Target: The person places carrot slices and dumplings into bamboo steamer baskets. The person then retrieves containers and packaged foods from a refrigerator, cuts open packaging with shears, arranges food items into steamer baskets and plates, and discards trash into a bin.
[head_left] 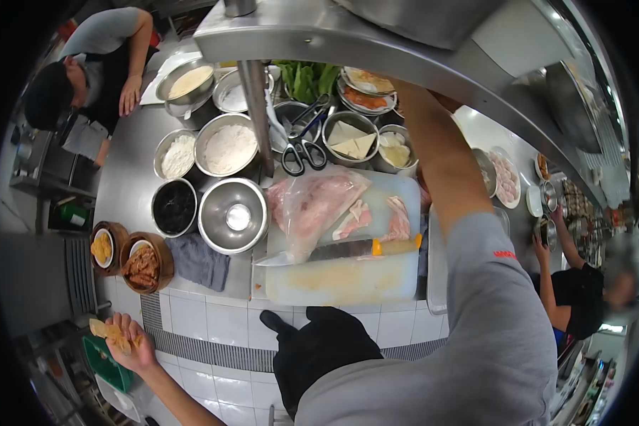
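Note:
Low at the left, my left hand (pixel 131 346) is closed around a crumpled yellowish piece (pixel 105 329), too small to name surely. My right arm reaches up under the steel shelf; its hand is hidden behind the shelf edge, near stacked plates of food (pixel 366 98). On the white cutting board (pixel 341 285) lie a clear plastic bag of pale pink meat (pixel 312 206), two strips of raw meat (pixel 397 220) and a knife with a yellow handle (pixel 397 246). Black-handled scissors (pixel 303 156) rest above the board.
Bowls of white powder (pixel 226 145), an empty steel bowl (pixel 233 216), a bowl of dark food (pixel 174 207) and two bamboo steamers (pixel 146 263) stand left of the board. A steel shelf (pixel 298 44) crosses overhead. One person leans in at upper left; another stands at far right.

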Demonstrator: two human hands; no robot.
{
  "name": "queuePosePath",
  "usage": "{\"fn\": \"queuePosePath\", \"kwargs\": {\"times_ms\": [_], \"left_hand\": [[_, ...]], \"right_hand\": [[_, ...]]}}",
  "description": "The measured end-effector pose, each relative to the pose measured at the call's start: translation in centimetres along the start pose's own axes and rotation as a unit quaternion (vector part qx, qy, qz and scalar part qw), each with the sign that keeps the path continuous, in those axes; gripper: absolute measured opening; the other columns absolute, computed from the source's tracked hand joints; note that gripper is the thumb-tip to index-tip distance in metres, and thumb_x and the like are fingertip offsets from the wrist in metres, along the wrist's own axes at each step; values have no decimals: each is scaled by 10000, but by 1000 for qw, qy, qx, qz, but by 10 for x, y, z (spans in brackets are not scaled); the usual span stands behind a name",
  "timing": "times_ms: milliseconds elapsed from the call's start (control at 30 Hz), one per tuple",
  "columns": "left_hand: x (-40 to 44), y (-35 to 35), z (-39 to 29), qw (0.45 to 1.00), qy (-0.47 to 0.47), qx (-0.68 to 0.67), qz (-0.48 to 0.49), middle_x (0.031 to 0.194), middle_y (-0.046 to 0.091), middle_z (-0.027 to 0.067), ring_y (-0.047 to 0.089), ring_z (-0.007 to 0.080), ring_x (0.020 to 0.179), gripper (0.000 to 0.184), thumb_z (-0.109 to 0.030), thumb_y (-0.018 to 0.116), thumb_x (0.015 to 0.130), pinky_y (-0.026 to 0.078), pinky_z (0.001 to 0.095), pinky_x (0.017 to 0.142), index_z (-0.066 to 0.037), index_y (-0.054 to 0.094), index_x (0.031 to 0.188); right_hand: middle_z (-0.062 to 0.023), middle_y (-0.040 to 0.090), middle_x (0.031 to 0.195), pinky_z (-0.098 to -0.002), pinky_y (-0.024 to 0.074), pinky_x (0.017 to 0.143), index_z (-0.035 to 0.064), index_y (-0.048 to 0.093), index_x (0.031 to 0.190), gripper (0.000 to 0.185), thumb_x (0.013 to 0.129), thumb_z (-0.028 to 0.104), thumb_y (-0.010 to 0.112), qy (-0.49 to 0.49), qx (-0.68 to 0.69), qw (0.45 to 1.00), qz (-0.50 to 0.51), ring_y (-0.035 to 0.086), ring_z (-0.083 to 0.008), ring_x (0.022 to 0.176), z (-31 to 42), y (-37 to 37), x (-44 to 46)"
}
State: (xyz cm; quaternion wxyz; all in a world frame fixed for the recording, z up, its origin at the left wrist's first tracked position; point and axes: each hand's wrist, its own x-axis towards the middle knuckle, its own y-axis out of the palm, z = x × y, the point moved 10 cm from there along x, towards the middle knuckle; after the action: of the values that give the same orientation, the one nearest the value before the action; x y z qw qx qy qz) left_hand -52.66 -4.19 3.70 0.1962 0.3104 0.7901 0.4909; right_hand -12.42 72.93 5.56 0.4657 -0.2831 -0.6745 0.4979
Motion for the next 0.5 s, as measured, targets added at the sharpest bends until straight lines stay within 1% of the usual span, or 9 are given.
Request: {"fn": "queuePosePath", "kwargs": {"times_ms": [67, 133, 233, 367, 500], "left_hand": [[-17, -7, -11, 1000, 11, 3, -10, 811, 343, 41, 338, 147, 649, 185, -89, 547, 877, 319, 281, 551, -12, 442, 1009], [-33, -21, -22, 997, 43, 17, -58, 815, 342, 45, 331, 148, 649, 179, -85, 545, 875, 314, 279, 547, -15, 436, 999], [-45, -29, -31, 995, 56, 22, -77, 818, 342, 47, 325, 148, 649, 185, -89, 544, 875, 309, 278, 541, -11, 438, 1006], [-49, -34, -37, 995, 62, 18, -81, 821, 344, 50, 321, 148, 651, 177, -93, 531, 883, 305, 279, 540, -11, 438, 1010], [-41, -29, -33, 997, 51, 15, -50, 822, 342, 51, 320, 147, 657, 179, -95, 525, 883, 301, 279, 542, -10, 438, 1014]], "right_hand": [[-68, 693, 868, -294, 528, 722, 69, 702, 1013, 297, 891, 339, 680, -4, 35, 999, 11, 648, -161, 795, -9, 0, 0], [-69, 691, 878, -291, 528, 728, 67, 701, 1016, 290, 890, 327, 681, -10, 85, 996, 23, 647, -158, 804, -19, -4, 0], [-69, 689, 892, -287, 528, 739, 63, 698, 1022, 280, 889, 309, 684, -3, 176, 983, 45, 646, -154, 818, -36, -5, -6], [-70, 687, 911, -281, 528, 752, 57, 695, 1029, 268, 888, 285, 687, 16, 287, 953, 93, 645, -148, 836, -48, -6, -21], [-71, 684, 929, -276, 528, 766, 52, 692, 1036, 257, 887, 261, 691, 30, 328, 936, 126, 644, -142, 854, -49, -2, -34]]}}
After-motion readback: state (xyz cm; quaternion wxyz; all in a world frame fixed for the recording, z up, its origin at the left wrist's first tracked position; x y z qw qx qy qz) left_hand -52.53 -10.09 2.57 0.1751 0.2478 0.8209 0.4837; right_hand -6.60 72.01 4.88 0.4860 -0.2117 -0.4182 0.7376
